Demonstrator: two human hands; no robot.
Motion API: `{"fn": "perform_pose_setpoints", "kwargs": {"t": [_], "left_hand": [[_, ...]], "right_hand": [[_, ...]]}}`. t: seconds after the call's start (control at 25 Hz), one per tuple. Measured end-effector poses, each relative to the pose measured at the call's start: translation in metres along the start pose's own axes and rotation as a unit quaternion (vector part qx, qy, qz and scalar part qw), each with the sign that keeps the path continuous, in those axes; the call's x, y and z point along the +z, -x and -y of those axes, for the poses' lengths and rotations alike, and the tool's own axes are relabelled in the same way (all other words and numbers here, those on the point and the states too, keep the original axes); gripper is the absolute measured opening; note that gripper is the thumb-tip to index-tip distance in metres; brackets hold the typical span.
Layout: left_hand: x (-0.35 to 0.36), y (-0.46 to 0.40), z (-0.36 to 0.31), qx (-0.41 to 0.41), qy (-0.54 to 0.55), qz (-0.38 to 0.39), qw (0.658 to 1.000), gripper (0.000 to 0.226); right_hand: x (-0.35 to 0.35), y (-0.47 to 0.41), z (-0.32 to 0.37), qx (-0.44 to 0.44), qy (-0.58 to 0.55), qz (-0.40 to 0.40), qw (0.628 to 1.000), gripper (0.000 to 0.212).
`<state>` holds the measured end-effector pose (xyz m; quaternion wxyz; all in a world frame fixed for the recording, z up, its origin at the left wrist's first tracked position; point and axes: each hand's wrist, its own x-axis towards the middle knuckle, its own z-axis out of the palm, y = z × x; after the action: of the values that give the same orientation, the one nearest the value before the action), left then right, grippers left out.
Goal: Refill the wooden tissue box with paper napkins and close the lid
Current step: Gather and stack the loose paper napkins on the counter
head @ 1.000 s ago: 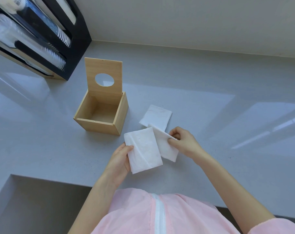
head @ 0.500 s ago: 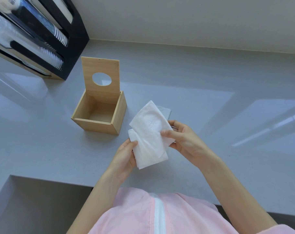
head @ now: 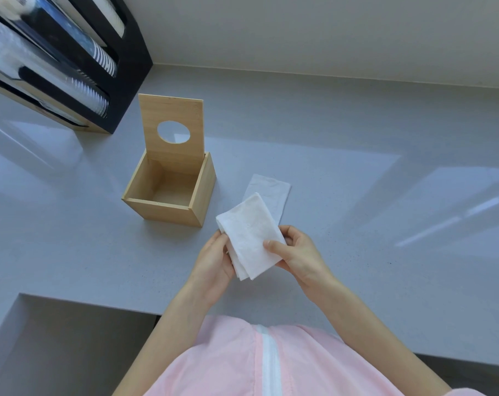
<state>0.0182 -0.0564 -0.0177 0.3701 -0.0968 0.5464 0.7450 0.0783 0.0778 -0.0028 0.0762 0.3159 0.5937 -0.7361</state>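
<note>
The wooden tissue box (head: 162,207) stands on the grey counter with nothing inside it. Its lid (head: 172,118), with an oval hole, is tipped upright at the back. To the right of the box I hold a small stack of white paper napkins (head: 249,232) above the counter. My left hand (head: 214,261) pinches the stack's left edge, and my right hand (head: 294,252) grips its right side with the thumb on top. One more napkin (head: 274,192) lies flat on the counter just behind the stack.
A black organiser (head: 71,61) with stacked cups and lids stands at the back left, close to the box. A recessed opening (head: 65,344) cuts into the counter at the front left. A wall (head: 328,32) runs along the back.
The two napkins, held side by side a second ago, are now laid together into one stack held by both hands. The box and the napkin on the counter have stayed put.
</note>
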Motion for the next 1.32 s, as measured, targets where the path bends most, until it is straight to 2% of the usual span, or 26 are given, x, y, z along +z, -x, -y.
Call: {"fn": "perform_pose_setpoints", "kwargs": {"t": [0.36,0.48,0.6,0.68,0.76,0.84,0.92,1.04,1.2,1.32], "left_hand": [[0.007,0.0,0.002,-0.007,0.077,-0.017,0.997,0.036],[0.006,0.0,0.004,-0.003,0.073,0.007,0.997,0.037],[0.005,0.0,0.006,0.001,0.049,0.0,0.999,0.026],[0.004,0.0,0.007,-0.001,0.044,-0.016,0.999,0.022],[0.003,0.001,0.006,-0.001,0.043,-0.029,0.999,0.021],[0.002,0.0,0.005,0.0,0.054,-0.041,0.998,0.022],[0.0,0.0,0.002,-0.001,0.062,-0.054,0.997,0.022],[-0.001,0.0,0.0,-0.003,0.065,-0.062,0.996,0.023],[-0.002,0.003,-0.001,-0.011,0.061,-0.063,0.996,0.023],[-0.003,0.005,-0.002,-0.011,0.063,-0.073,0.995,0.023]], "right_hand": [[0.009,0.002,-0.008,-0.012,0.035,-0.051,0.998,0.017],[0.009,0.002,-0.009,-0.012,0.056,-0.043,0.997,0.02],[0.009,0.002,-0.01,-0.007,0.066,-0.029,0.997,0.025],[0.008,0.001,-0.01,0.005,0.075,-0.012,0.997,0.022],[0.003,-0.001,-0.009,0.021,0.135,0.008,0.991,0.014],[-0.006,-0.009,-0.005,0.016,0.245,-0.006,0.969,0.015],[-0.016,-0.023,0.006,-0.005,0.336,-0.059,0.94,0.019],[-0.02,-0.047,0.026,-0.024,0.446,-0.113,0.887,0.035],[-0.003,-0.069,0.032,-0.005,0.525,-0.144,0.839,0.055],[0.008,-0.075,0.024,-0.02,0.564,-0.171,0.808,0.054]]}}
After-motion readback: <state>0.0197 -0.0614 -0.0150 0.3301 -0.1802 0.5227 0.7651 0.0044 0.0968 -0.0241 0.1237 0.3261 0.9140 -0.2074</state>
